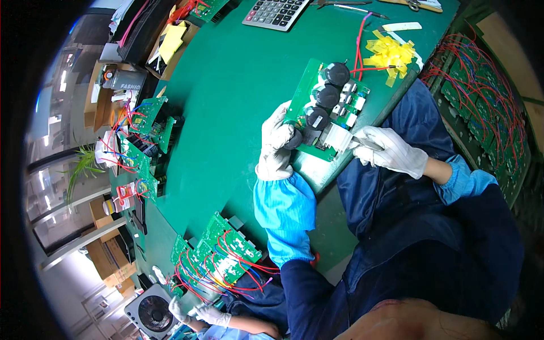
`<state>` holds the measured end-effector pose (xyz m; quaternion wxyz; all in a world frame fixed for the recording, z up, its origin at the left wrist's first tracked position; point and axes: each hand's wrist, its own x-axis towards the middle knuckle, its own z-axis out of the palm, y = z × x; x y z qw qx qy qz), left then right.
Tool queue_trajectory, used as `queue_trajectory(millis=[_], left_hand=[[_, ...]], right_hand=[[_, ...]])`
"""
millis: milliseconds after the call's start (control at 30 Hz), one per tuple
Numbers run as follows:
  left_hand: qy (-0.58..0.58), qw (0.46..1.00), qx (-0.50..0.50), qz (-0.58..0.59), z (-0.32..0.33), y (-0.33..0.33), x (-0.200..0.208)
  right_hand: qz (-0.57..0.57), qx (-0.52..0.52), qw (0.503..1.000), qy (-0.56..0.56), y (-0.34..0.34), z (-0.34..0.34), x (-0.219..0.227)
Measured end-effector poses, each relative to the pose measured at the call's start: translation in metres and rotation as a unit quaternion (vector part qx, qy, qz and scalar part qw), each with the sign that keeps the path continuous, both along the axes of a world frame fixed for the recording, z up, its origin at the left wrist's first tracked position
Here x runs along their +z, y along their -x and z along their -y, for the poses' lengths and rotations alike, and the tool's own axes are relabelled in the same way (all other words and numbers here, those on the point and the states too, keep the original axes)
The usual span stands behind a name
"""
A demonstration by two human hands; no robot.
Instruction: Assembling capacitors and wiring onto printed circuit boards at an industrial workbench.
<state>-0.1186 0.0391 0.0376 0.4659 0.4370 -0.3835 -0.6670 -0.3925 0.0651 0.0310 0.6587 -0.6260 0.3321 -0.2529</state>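
A green circuit board [307, 79] with several large black round capacitors [326, 96] sits tilted near the table's edge. Gripping its left side is my left hand [276, 139], in a white glove, fingers closed round the edge beside a capacitor. My right hand [394, 152], gloved too, pinches a slim grey metal tool [368, 143] whose kind I cannot make out. The tool's end lies against a pale finned heat sink [338, 137] at the board's near right. Red wires [358, 54] run from the board's far right side.
A bunch of yellow strips [391, 55] lies beyond the board, near a calculator [276, 12] and a pen [360, 9]. Wired boards [481, 96] crowd the right side; others [218, 246] stand at lower left. A co-worker's gloved hands [211, 315] are near a fan [154, 313].
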Motion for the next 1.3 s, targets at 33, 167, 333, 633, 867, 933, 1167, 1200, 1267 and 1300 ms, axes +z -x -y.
queue_trajectory(millis=[33,167,333,633,867,933,1167,1200,1267,1300], left_hand=[[0.0,1.0,-0.004,-0.002,0.001,0.007,0.0],[0.071,0.997,0.007,0.023,-0.001,0.016,0.005],[0.044,0.995,-0.045,0.071,0.002,0.009,0.005],[0.056,0.992,-0.057,0.1,0.005,0.013,0.008],[0.063,0.993,-0.054,0.085,0.004,0.014,0.007],[0.067,0.993,-0.055,0.085,0.005,0.012,0.004],[0.059,0.994,-0.049,0.076,0.006,0.008,-0.004],[0.064,0.995,-0.047,0.065,0.006,0.009,-0.004],[0.063,0.995,-0.044,0.058,0.005,0.01,-0.003],[0.062,0.996,-0.039,0.051,0.005,0.01,-0.002]], right_hand=[[-0.018,-0.006,0.999,0.037,0.002,-0.001,-0.001],[-0.028,-0.028,0.999,0.006,0.004,-0.008,-0.001],[-0.117,0.001,0.947,0.298,0.017,0.0,-0.01],[-0.175,-0.029,0.944,0.278,0.034,0.018,0.026],[-0.176,-0.03,0.847,0.501,0.037,0.051,0.05],[-0.218,-0.014,0.808,0.547,0.033,0.055,0.061],[-0.245,0.03,0.738,0.628,0.018,0.063,0.063],[-0.242,0.049,0.737,0.629,0.017,0.065,0.063],[-0.24,0.054,0.731,0.636,0.015,0.069,0.063],[-0.237,0.06,0.724,0.645,0.013,0.071,0.062]])
